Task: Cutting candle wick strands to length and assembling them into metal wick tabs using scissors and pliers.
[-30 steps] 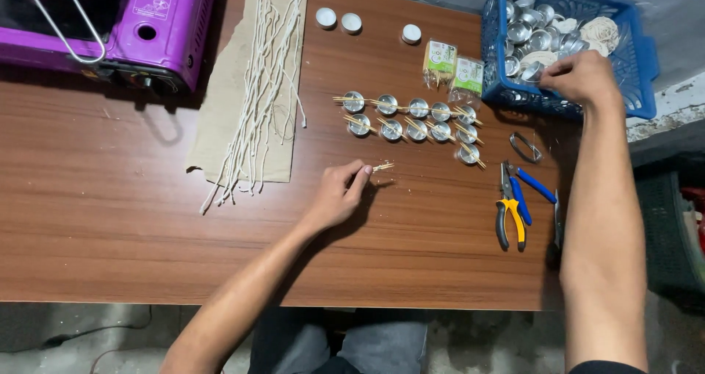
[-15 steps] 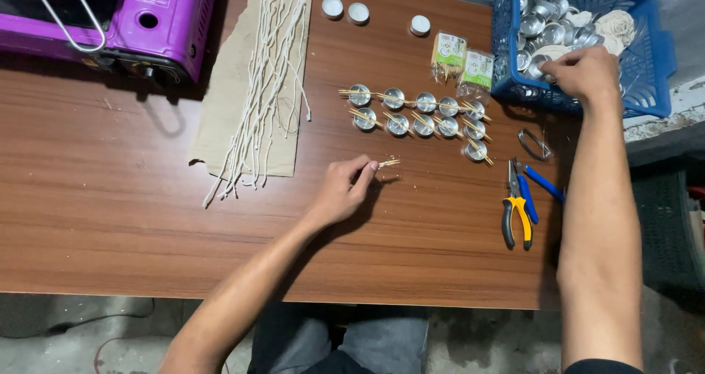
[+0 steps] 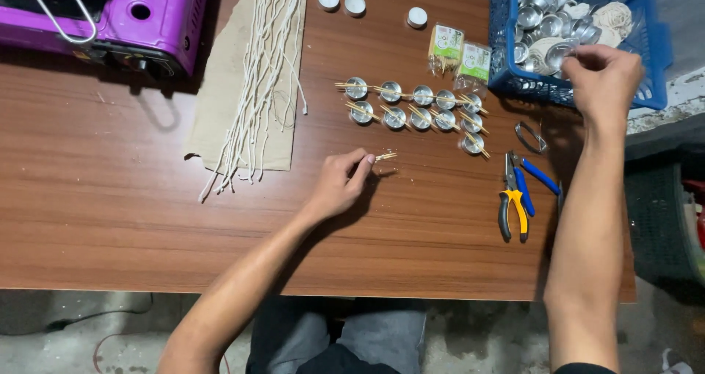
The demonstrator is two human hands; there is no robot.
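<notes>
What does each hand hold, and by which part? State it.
Left hand: small wooden sticks, pinched at one end, resting on the table. Right hand: a metal cup, held by its rim above the blue basket.

The right hand (image 3: pixel 606 76) has been lifted from among the metal cups inside the blue basket (image 3: pixel 653 47) and drawn back over its near rim. A small metal cup (image 3: pixel 559 54), apparently picked from the basket, is now pinched in its fingertips.
</notes>
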